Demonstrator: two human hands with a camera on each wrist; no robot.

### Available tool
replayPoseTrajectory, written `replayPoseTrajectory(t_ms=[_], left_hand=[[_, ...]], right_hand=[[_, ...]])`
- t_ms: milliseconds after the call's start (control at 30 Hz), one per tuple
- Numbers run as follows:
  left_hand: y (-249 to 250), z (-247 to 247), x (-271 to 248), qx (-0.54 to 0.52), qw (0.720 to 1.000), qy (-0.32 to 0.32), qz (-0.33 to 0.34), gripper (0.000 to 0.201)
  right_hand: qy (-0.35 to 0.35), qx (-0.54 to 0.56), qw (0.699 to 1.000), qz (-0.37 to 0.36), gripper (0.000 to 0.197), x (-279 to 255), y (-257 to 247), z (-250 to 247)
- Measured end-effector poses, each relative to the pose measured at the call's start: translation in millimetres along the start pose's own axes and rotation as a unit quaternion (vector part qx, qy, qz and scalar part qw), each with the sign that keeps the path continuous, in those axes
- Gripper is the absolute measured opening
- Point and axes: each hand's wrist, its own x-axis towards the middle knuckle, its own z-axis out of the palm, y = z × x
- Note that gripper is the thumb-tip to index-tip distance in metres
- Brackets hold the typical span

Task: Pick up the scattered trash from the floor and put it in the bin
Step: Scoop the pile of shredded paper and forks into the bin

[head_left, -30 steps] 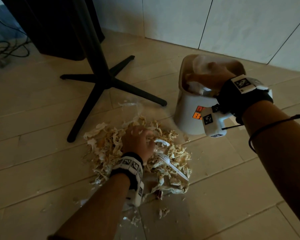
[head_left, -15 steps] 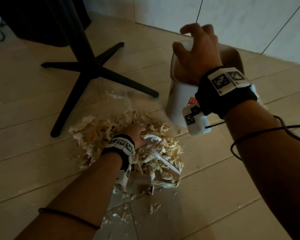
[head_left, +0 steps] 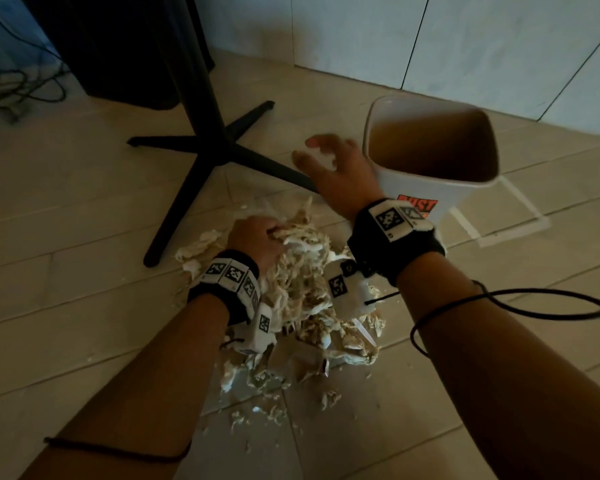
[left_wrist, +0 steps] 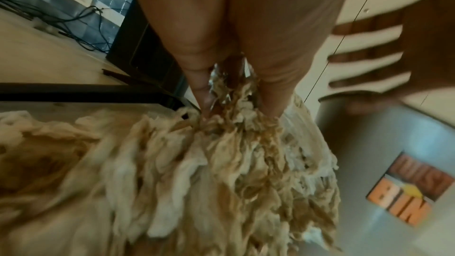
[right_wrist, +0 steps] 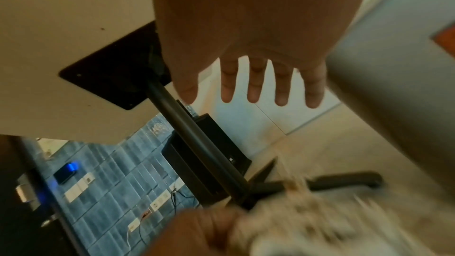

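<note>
1. The shredded paper trash (head_left: 302, 292) lies mostly in a heap on the floor (head_left: 84, 306), just beside the bin (head_left: 430, 188).
2. The left hand (head_left: 257, 240) grips a bunch of it.
3. The right hand (head_left: 336, 174) hovers empty, fingers (right_wrist: 253, 89) spread.
4. Most picking seems left.

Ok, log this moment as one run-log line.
left hand: grips shredded paper on floor | right hand: open, empty, beside bin | bin: upright | pile mostly uncollected

Shredded paper trash (head_left: 302, 289), smooth plastic bin (head_left: 416, 188)
</note>
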Motion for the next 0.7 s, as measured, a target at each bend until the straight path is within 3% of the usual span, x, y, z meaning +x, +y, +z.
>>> replayPoseTrajectory(t_ms=[100, 167, 233, 333, 400, 567, 700], left_hand=[[12.1, -19.7, -5.5, -0.036, 0.999, 0.019, 0.026, 0.02], [21.5, -30.2, -7.4, -0.078, 0.996, 0.016, 0.038, 0.026], [30.8, -37.3, -9.9, -0.109, 0.993, 0.023, 0.045, 0.027], [44.7, -37.5, -17.0, -0.175, 0.982, 0.031, 0.057, 0.005], [48.2, -31.6, -23.5, -0.218, 0.974, 0.024, 0.046, 0.018], [47.3, -17.9, -40.9, -0.27, 0.962, 0.022, 0.038, 0.029], [39.8, -22.3, -45.6, -0.204, 0.974, 0.022, 0.096, 0.056]], right_hand=[[-0.093, 0.043, 0.992, 0.076, 0.076, -17.6, 15.7, 18.3], [-0.13, 0.081, 0.982, 0.107, 0.084, -26.2, 20.9, 27.4], [-0.138, 0.168, 0.965, 0.148, 0.083, -33.9, 21.8, 34.7], [-0.14, 0.313, 0.921, 0.185, 0.059, -40.0, 24.6, 42.3], [-0.15, 0.352, 0.895, 0.23, 0.059, -43.1, 27.6, 41.1], [-0.121, 0.341, 0.898, 0.249, 0.052, -45.9, 31.6, 31.8], [-0.067, 0.322, 0.902, 0.28, 0.054, -31.2, 54.1, 30.5]])
